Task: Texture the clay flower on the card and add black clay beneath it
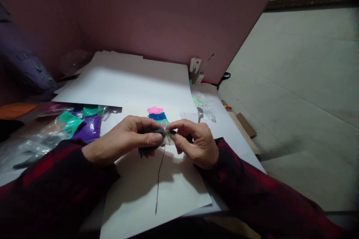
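My left hand [129,138] is closed on a dark packet [150,148] with clear plastic at its right end. The fingers of my right hand [196,142] pinch that clear plastic [167,134], and a small black bit shows at their tips. Both hands are held over a white sheet [134,201], which bears a thin dark line [158,179]. Just beyond my fingers, the sheet carries textured patches in pink [155,110] and blue [157,116], with a little teal partly hidden by my hands.
Clear bags with green and purple [88,129] packets lie at the left. Large white sheets [134,78] rest against the pink wall. A holder with pens [195,65], a fork [200,114] and a bag with light green [198,101] are at the right. The table's right edge borders the tiled floor.
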The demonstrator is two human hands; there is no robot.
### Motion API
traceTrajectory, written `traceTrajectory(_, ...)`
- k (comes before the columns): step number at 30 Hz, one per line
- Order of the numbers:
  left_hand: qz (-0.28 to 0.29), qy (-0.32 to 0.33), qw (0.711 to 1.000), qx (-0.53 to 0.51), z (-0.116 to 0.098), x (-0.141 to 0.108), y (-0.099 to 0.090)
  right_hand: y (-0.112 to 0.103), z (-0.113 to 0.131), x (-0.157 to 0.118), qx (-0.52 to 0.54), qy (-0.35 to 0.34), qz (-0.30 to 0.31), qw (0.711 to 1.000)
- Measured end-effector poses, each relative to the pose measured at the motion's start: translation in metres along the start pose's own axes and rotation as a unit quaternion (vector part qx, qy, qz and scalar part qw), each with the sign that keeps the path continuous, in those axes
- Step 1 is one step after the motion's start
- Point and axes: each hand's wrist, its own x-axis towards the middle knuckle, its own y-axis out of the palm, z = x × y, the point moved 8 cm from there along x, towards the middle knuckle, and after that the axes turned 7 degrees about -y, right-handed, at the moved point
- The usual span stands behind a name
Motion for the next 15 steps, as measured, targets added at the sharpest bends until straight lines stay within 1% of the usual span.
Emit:
traceTrajectory(3,-0.003,-0.011,1.0,0.003,0.002,-0.001,0.001,0.005,0.0,0.0,0.013,-0.019,0.034,0.999)
traceTrajectory(4,-0.004,-0.012,1.0,0.004,0.002,-0.001,0.001,0.004,0.0,0.0,0.019,-0.027,0.032,0.999)
traceTrajectory(7,-0.003,-0.011,1.0,0.008,0.002,-0.002,0.002,0.0,0.002,-0.002,0.005,-0.044,0.0,0.999)
traceTrajectory(9,0.002,-0.016,1.0,0.008,0.003,-0.002,0.003,0.0,0.003,-0.002,-0.014,-0.038,-0.005,0.999)
traceTrajectory(10,0.006,-0.018,1.0,0.007,0.003,-0.002,0.003,0.001,0.003,-0.002,-0.017,-0.027,-0.006,0.999)
traceTrajectory(12,0.01,-0.019,1.0,0.004,0.003,-0.001,0.004,0.002,-0.002,-0.002,0.005,0.023,-0.009,1.0)
traceTrajectory(14,0.012,-0.02,1.0,0.003,0.004,-0.001,0.005,0.006,-0.013,-0.003,0.079,0.101,-0.011,0.992)
traceTrajectory(15,0.011,-0.02,1.0,0.003,0.004,0.0,0.005,0.009,-0.02,-0.004,0.137,0.144,-0.008,0.98)
